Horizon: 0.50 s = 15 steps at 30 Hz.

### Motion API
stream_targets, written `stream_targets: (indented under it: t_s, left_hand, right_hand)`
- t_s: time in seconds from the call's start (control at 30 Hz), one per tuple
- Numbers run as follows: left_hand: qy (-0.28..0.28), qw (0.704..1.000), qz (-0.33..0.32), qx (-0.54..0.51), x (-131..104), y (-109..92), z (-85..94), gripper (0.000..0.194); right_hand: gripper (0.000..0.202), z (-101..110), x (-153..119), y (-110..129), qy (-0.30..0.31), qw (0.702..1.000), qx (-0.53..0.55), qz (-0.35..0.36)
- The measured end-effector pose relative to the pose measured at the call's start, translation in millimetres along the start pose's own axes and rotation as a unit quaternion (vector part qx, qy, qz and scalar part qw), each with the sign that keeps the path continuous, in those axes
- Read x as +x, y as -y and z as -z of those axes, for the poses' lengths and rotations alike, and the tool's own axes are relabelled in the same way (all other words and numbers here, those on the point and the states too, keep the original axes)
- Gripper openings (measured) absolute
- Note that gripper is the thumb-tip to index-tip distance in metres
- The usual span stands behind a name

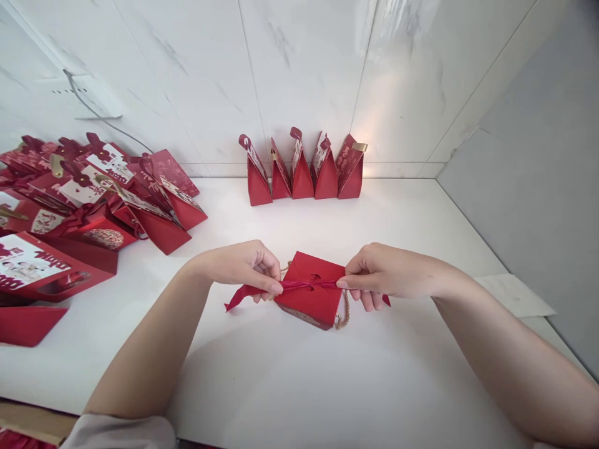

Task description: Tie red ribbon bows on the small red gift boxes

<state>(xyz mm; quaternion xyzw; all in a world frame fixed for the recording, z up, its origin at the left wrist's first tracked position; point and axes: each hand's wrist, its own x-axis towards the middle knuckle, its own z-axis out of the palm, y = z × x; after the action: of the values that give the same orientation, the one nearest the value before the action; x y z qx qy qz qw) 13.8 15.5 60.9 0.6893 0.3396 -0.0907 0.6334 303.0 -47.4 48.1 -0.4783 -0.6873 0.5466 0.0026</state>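
Note:
A small red gift box point(299, 270) with gold rope handles point(345, 312) rests on the white countertop in front of me. Across its top runs a dark red ribbon point(299, 284), crossed into a knot at the middle over a cut-out. My left hand point(255, 271) pinches one end of the ribbon at the box's left side, and a loose tail hangs past the fingers. At the right side my right hand point(372, 274) pinches the other end, its tail showing below the hand. The ribbon is stretched taut between both hands.
Many red gift boxes point(156, 218) with ribbons crowd the left of the white countertop point(262, 386). Several upright red boxes point(303, 178) stand in a row by the marble-patterned wall point(309, 75). A white sheet point(515, 294) lies at right, and a grey cable point(98, 112) hangs at left.

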Motion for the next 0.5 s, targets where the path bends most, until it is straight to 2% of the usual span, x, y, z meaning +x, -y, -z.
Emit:
stream_targets:
  t_s: [0.17,0.37,0.5]
  left_hand:
    - [0.016,0.999,-0.009,0.030,-3.4,-4.8,2.5,0.036]
    - [-0.064,0.991,0.003,0.118,0.4,-7.9,-2.5,0.038]
    - [-0.070,0.993,0.004,0.097,3.3,-4.6,-2.4,0.037]
  right_hand:
    - [0.039,-0.1,0.2,-0.2,0.005,1.000,0.004,0.006]
    - [0.037,-0.5,0.9,1.1,-0.001,1.000,0.001,0.010]
    - [0.037,-1.5,0.8,1.8,-0.007,1.000,0.003,0.013]
